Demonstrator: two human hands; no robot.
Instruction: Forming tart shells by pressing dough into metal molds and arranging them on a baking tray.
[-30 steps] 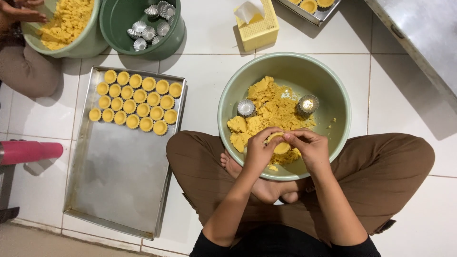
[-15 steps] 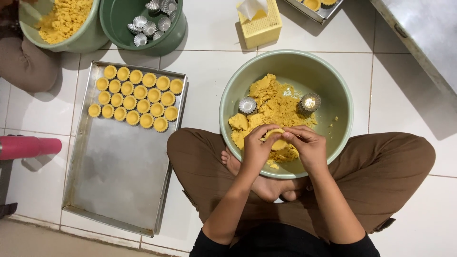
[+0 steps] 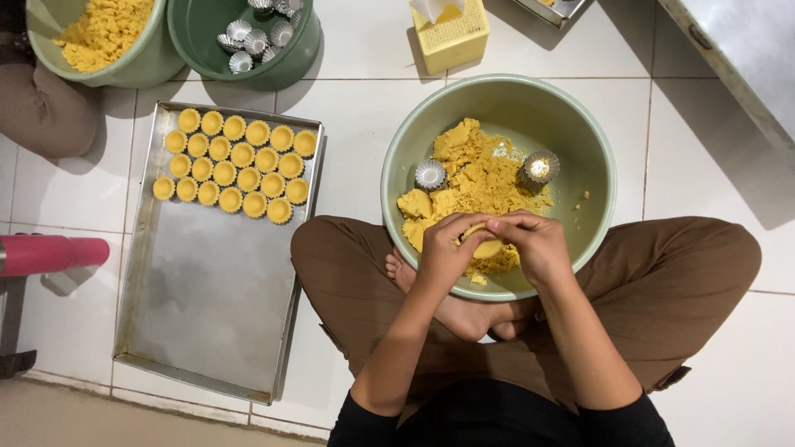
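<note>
Hands: left hand (image 3: 443, 248) and right hand (image 3: 537, 244) had closed together, fingers pinched around a dough-filled tart mould (image 3: 486, 246) over the pale green bowl (image 3: 397, 157); position unchanged from a second earlier.

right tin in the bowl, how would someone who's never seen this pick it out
Find the big pale green bowl of yellow dough before the seated person. Two small fluted metal tins sit on the dough above the hands. The right tin lies at the dough's right edge and glints brightly inside; the left tin looks duller and sits by the left edge.
</note>
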